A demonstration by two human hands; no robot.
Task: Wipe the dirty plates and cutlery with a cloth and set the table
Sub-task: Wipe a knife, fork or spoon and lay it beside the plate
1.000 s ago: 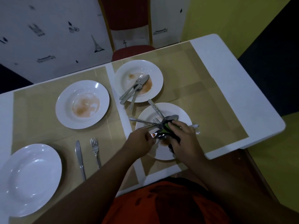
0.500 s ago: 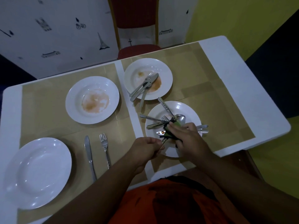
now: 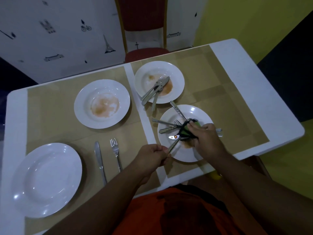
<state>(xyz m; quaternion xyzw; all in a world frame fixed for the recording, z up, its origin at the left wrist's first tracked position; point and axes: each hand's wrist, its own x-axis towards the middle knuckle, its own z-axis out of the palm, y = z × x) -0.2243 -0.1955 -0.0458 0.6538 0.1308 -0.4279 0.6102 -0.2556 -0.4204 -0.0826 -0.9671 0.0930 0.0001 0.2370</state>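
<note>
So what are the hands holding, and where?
The left hand pinches a piece of cutlery by its handle end; the right hand grips a green cloth bunched around its other end, over the plate.

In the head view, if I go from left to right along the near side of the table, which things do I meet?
Clean white plate → knife → fork → left hand pinching a cutlery handle → right hand gripping the cloth. The dirty plate under both hands overlaps them, so it is left out.
</note>
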